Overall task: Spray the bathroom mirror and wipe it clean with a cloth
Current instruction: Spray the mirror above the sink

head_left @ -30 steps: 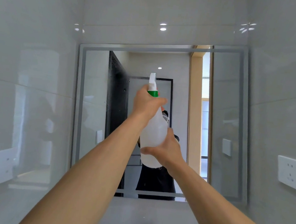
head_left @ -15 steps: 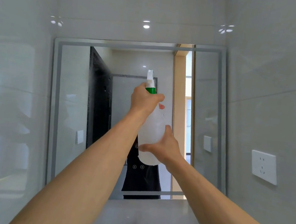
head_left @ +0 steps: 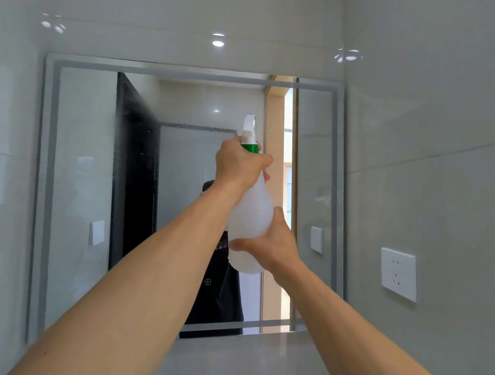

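bottle (head_left: 250,218) shifted right across mirror (head_left: 83,170); left hand (head_left: 238,163) grips its neck, right hand (head_left: 270,244) grasps its base.

We see shiny pale grey tile walls (head_left: 431,115) all around us. Small bright ceiling lights shine back off the tiles (head_left: 218,43) up high. On the wall to our right sits a white square plastic power socket (head_left: 398,274). Down low, a smooth grey counter (head_left: 236,366) meets the wall.
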Motion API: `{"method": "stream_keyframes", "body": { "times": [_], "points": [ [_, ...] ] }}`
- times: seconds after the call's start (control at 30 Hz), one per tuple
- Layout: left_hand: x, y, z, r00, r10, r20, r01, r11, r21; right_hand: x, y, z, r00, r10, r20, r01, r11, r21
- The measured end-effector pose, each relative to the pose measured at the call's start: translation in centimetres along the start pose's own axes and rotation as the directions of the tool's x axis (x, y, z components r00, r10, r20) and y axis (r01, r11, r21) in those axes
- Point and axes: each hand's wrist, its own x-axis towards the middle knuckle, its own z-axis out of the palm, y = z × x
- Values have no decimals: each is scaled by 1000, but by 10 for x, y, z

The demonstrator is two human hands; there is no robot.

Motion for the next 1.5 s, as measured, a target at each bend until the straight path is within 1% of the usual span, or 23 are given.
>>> {"method": "stream_keyframes", "body": {
  "times": [0.1, 0.23, 0.3, 0.53, 0.8, 0.9, 1.03, 1.17, 1.5],
  "points": [
    [1, 1, 9, 999, -14, 29, 14, 1000, -19, 2, 4, -7, 1000, 7, -22, -7, 1000, -26],
    [-1, 3, 21, 990, -21, 142, 30, 998, -61, 1, 7, -18, 998, 23, -53, -25, 998, -54],
    [-3, 5, 27, 985, -15, 171, 27, 997, -69, 0, 7, -27, 997, 29, -71, -34, 997, -76],
    [-9, 12, 53, 983, -56, 175, 71, 994, -80, -5, 13, -51, 993, 50, -110, -62, 992, -109],
    [-16, 14, 82, 987, -75, 141, 92, 989, -119, -10, 24, -77, 986, 73, -149, -93, 987, -130],
    [-18, 16, 88, 975, -88, 202, 113, 987, -116, -11, 27, -82, 985, 79, -156, -99, 988, -122],
    [-24, 17, 92, 956, -88, 280, 128, 983, -129, -14, 29, -87, 981, 93, -170, -119, 981, -151],
    [-29, 18, 93, 957, -74, 279, 109, 988, -109, -16, 31, -90, 978, 100, -181, -133, 975, -176],
    [-41, 14, 95, 980, -74, 185, 98, 988, -119, -30, 33, -92, 981, 105, -163, -140, 966, -217]
  ]
}}
